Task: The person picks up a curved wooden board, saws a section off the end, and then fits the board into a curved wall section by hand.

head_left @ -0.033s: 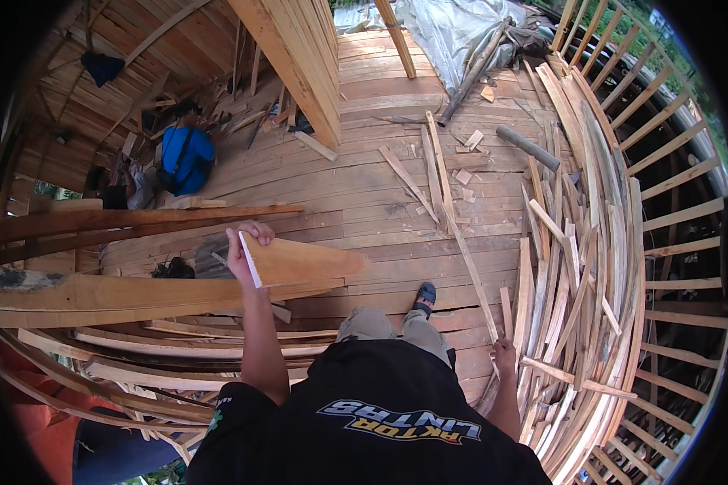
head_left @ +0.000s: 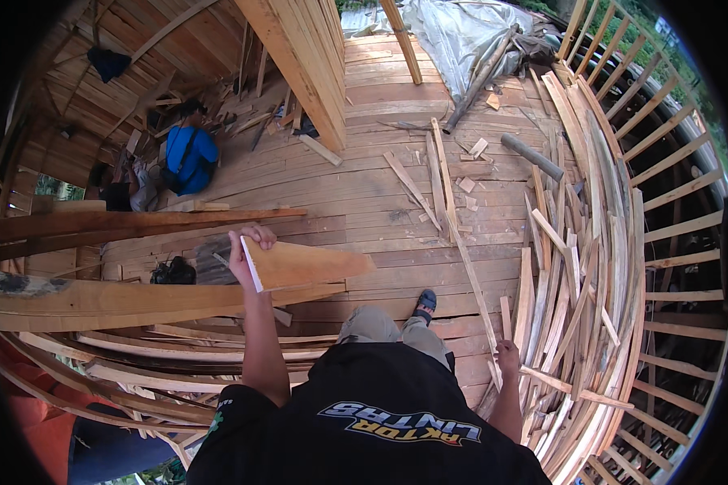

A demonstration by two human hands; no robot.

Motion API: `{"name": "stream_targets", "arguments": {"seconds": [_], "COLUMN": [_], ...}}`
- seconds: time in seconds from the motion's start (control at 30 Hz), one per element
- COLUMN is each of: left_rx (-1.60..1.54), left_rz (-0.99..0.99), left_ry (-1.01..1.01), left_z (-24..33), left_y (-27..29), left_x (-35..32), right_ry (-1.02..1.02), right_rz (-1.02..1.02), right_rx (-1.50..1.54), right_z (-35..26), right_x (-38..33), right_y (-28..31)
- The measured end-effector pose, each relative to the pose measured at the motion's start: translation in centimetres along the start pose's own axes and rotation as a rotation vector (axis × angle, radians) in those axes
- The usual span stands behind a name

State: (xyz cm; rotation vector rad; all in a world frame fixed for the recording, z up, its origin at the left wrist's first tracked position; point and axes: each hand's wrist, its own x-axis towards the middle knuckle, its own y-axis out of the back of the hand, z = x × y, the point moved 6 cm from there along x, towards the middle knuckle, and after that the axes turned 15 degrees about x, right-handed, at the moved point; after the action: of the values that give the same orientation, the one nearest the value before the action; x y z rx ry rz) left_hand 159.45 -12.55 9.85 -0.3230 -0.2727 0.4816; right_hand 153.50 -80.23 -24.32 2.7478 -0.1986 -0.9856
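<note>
The left hand is closed around the near end of a short flat board, fingers curled over its top edge, holding it up level above the plank floor. Just below the board lies a long thick plank. The right hand hangs well to the right of the board, fingers curled onto a thin wooden strip beside the pile of curved slats. Far beyond the board, a person in a blue shirt crouches
</note>
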Motion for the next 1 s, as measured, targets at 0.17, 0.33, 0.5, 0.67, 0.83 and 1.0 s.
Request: {"name": "stream_targets", "arguments": {"seconds": [0.17,0.33,0.5,0.67,0.83,1.0], "left_rx": [-0.072,-0.079,-0.089,-0.097,-0.005,0.056], "left_rz": [0.015,0.157,0.221,0.327,0.327,0.406], "left_ry": [-0.034,-0.056,-0.043,-0.007,-0.117,-0.093], "left_z": [-1.1,-1.7,-3.3,-3.5,-1.2,-0.8], "left_y": [1.9,5.7,10.3,14.7,17.3,19.6], "left_x": [5.8,12.5,21.0,27.3,32.9,38.6], "right_ry": [0.193,0.186,0.251,0.349,0.35,0.417], "right_rz": [-0.086,-0.304,-0.49,-0.577,-0.686,-0.718], "right_rx": [-0.044,-0.097,-0.402,-0.548,-0.702,-0.741], "right_z": [-9.5,-21.5,-27.2,-30.5,-34.1,-39.9], "right_x": [10.3,14.2,15.0,17.4,20.7,25.6], "right_y": [-5.7,-20.9,-32.8,-39.8,-46.3,-54.4]}}
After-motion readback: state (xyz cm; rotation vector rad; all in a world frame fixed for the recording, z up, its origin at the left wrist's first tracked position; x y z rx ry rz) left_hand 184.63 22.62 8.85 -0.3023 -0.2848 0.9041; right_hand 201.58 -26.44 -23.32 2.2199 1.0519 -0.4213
